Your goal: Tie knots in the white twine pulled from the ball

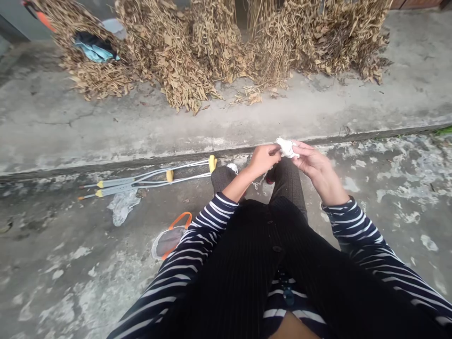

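Generally, the ground [388,193] in front of the ledge [318,106] presented the broadest hazard. Its concrete was rough and blotched with pale patches, so a small white part dropped there could have been lost to sight. The ledge was a long slab of worn gray concrete; its raised edge could have caught a toe. On the ledge, the dried plants [197,47] formed a shaggy, leafy brown mass, likely brittle and prone to shedding if brushed.

Along the foot of the ledge, toward its left, lay the crutches [120,182]: slender gray tubes with yellow pads. A sideways step could have caused a trip over them. The pouch [169,240], gray with an orange loop handle, lay farther out from the ledge; the loop could have snagged a foot. Nearer the ledge, the crumpled clear plastic [123,205] could have slid underfoot.

The left hand [266,157] and right hand [314,162] were raised before the ledge's edge, with the white item [286,147] between them. The right fingers were clamped on one end; the left fingers were curled at the other, their grip impossible to confirm. Uneven pulling could have jerked the irregular, matte item free. Below the left hand hung a thin pale strand [260,180], liable to tangle.
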A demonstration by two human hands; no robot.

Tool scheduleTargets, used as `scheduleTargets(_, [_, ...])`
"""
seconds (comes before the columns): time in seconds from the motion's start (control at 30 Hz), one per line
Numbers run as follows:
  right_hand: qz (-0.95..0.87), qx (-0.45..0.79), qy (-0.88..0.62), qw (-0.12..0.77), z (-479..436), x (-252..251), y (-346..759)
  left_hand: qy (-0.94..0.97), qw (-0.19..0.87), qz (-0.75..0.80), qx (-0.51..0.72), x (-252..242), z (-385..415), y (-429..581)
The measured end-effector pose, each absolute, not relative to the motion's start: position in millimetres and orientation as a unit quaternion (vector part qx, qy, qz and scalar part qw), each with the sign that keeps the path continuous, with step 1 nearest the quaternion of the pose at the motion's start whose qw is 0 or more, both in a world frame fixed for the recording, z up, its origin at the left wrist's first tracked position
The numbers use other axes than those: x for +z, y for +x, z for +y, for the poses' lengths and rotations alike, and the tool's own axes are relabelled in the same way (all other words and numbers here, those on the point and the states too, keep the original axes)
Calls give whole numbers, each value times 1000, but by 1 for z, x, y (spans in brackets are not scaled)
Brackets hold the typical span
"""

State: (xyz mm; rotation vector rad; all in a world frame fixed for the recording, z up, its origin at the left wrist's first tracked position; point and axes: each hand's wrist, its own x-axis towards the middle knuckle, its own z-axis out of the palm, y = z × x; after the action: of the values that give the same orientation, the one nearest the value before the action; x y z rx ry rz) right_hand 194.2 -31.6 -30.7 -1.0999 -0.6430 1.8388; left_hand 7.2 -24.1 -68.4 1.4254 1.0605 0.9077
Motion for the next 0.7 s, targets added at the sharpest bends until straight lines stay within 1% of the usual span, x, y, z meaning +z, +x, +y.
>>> scheduleTargets(0.07, [-249,744,-429,448,-31,-32,192,591,549,443,390,-69,-25,5])
scheduleTargets(0.23, [-200,764,-408,457,-28,-37,190,543,656,382,360,-57,-30,-4])
scheduleTargets(0.3, [-185,776,-399,451,-26,-39,190,530,678,370,350,-50,-31,-7])
scheduleTargets(0.43, [-195,791,-386,432,-23,-42,188,504,679,404,349,-44,-33,-9])
scheduleTargets(0.7, [-287,746,-416,434,-30,-36,185,504,663,431,347,-39,-38,-5])
